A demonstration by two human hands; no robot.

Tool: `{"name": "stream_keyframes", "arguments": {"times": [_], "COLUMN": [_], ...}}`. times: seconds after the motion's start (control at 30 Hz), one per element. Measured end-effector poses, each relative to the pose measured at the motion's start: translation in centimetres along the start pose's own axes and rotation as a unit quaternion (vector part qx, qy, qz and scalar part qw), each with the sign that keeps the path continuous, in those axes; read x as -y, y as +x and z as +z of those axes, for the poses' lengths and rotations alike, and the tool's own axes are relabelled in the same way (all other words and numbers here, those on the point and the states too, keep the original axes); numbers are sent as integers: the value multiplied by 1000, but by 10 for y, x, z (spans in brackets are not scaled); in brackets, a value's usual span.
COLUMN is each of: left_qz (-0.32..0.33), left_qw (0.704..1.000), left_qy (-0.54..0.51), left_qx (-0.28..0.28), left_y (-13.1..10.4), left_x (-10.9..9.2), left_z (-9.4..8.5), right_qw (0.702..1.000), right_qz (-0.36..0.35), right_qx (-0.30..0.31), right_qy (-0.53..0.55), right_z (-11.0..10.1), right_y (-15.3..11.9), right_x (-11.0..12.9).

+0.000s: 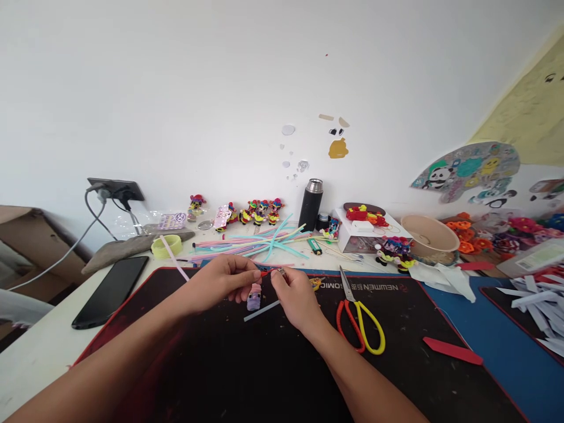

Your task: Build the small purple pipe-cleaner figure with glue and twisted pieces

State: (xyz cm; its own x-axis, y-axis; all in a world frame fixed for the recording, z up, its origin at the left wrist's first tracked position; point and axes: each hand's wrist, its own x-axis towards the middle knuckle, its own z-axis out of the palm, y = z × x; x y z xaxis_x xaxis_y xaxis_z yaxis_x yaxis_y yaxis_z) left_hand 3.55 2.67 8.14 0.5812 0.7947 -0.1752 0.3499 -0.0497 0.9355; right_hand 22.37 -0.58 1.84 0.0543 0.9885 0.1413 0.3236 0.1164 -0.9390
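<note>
My left hand (229, 279) is closed in a pinch over the middle of the black desk mat (247, 370), with a small red piece (264, 273) at its fingertips. Close beside it, my right hand (296, 296) is also pinched, and a small shiny metal thing (282, 271) pokes out past its thumb; its kind is too small to tell. Just below the fingertips is a small purple and pink figure-like piece (254, 298); whether it hangs or lies there I cannot tell. A pale grey-blue strip (261, 311) slants from under my right hand.
Scissors (350, 311) with red and yellow handles lie right of my hands, near a red strip (453, 351). Coloured sticks (264, 244), a black flask (311, 205), small beaded dolls (262, 211) and a white box (365, 235) line the back. A phone (110, 292) lies left.
</note>
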Motion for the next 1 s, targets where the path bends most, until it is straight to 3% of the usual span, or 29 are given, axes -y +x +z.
{"name": "stream_keyframes", "arguments": {"times": [0.27, 0.83, 1.0], "left_qz": [-9, 14, 6], "left_qw": [1000, 997, 998], "left_qy": [-16, 49, 39], "left_qx": [6, -53, -44], "left_y": [2, 1, 0], "left_x": [3, 5, 1], "left_z": [-2, 0, 1], "right_qw": [1000, 1000, 999], "right_qz": [-5, -1, 8], "right_qx": [6, 24, 36], "right_qy": [-1, 4, 23], "right_z": [0, 3, 2], "right_y": [-1, -1, -2], "right_x": [0, 0, 6]}}
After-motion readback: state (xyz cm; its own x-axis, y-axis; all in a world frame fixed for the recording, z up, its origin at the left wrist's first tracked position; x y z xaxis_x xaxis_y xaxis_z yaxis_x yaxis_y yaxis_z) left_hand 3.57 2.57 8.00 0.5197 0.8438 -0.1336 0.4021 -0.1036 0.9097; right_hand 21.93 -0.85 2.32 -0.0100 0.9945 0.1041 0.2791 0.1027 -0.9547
